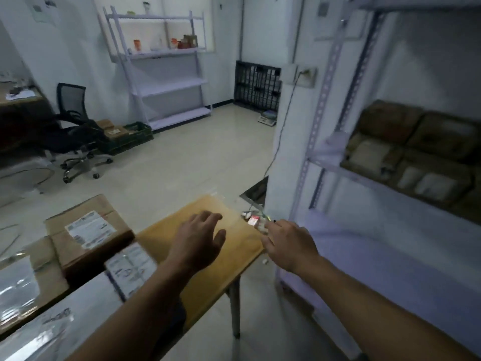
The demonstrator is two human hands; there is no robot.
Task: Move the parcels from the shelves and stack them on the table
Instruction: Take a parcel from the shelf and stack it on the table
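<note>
Head view puts us at the corner of the table (242, 243), turned toward the shelf rack (325, 105) on our right. Our left hand (200, 241) hovers over the bare end of the table, fingers spread and straight, holding nothing. Our right hand (289, 243) reaches past the table's corner toward the rack, fingers loosely bent and, as far as the blur lets us judge, holding nothing either. We take it that both hands are free so they can go for another load.

Brown parcels (411, 152) lie on the rack's middle level, well apart from both hands, packed close and in layers. We count at least five, though blur hides the exact number.

On the table we make out three parcels: a cardboard box (88, 235) toward the far edge, a flat parcel (26, 280) to its left, and a long pale parcel (65, 321) nearest us. They crowd the left end, likely to keep room beside them. Whether the pale one overlaps the box we cannot tell.

One power strip (253, 220) glows red on the floor beyond the table's corner.
</note>
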